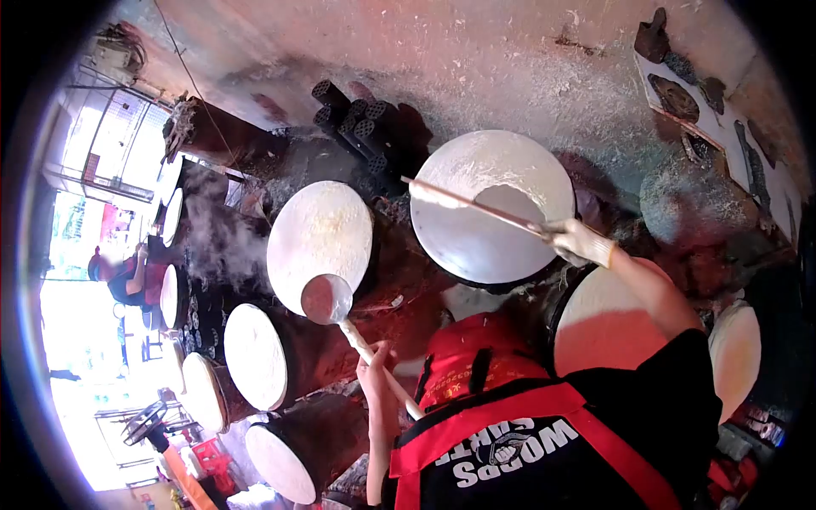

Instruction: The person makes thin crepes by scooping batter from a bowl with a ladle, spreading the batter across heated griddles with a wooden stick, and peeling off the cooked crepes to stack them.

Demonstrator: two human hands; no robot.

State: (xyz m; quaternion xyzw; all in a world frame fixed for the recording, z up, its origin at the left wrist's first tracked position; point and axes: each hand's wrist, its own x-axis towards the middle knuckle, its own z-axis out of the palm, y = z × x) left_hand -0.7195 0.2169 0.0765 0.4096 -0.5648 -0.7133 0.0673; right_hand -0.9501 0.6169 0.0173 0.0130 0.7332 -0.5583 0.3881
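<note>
A: Head view. State of the hands?

B: The right hand (582, 240), in a pale glove right of centre, is closed round one end of a thin stick (476, 206). The left hand (374, 367), bare and just below centre, is wrapped about the handle of a ladle (327, 299).

A: Where is the work?

B: Upper centre. The stick crosses over a large round disc (484, 255). Whether it touches the surface, I cannot tell.

A: How far along?

B: In my judgement, partly done. A white layer (459, 161) shows across the upper portion; a grey oval patch (514, 197) near the middle lacks that finish and appears outstanding. The pale disc (323, 238) to its left is more evenly covered, which I rate as further along. The ladle's bowl overlaps its lower edge.

A: Anything obscured?

B: The right forearm (642, 276) hides part of a third disc (599, 310), right of centre. The ladle's contents are unclear, as is any contact between bowl and disc. Steam or smoke (225, 225) blurs the left side, glare washes out the far left, and a black border cuts off the corners.
</note>
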